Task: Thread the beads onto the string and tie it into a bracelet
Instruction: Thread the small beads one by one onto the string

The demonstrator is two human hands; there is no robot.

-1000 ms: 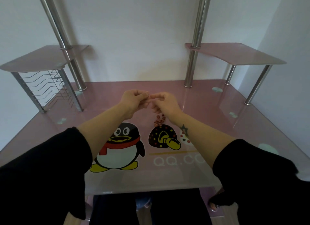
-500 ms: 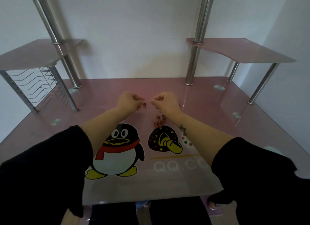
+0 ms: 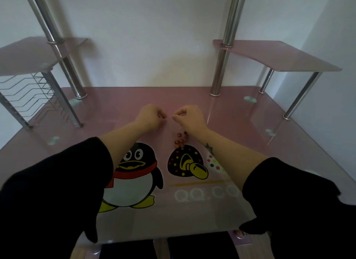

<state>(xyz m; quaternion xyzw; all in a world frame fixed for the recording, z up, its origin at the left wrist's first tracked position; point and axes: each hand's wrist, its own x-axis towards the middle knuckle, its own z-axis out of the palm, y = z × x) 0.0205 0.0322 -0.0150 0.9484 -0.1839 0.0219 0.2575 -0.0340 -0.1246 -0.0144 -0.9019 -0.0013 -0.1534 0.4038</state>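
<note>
**Both hands pinch above the bead pile — string too fine to see**

The left hand [image 3: 152,117] and right hand [image 3: 189,118] hang over the back of the pink glass desk [image 3: 250,143], each with fingers curled and thumb pressed to forefinger. A narrow gap lies between the two pinches. The string itself cannot be made out. From the pose I judge that it runs taut across that gap, one end held in each hand, so that a bead can slide along it and not drop off.

The loose reddish beads [image 3: 181,140] lie in a small heap on the glass just beneath the right wrist, at the top edge of the printed mushroom [image 3: 185,162] and right of the penguin print [image 3: 133,174]. That puts them within short reach for the next pick. With so many unstrung, threading looks far from finished, and tying has not begun.

A second ago the fingertips met — likely the moment of feeding a bead on. Half a second ago the hands had parted and a single bead showed between them. Now the gap remains but that bead is no longer visible. The heap has not shifted.
</note>
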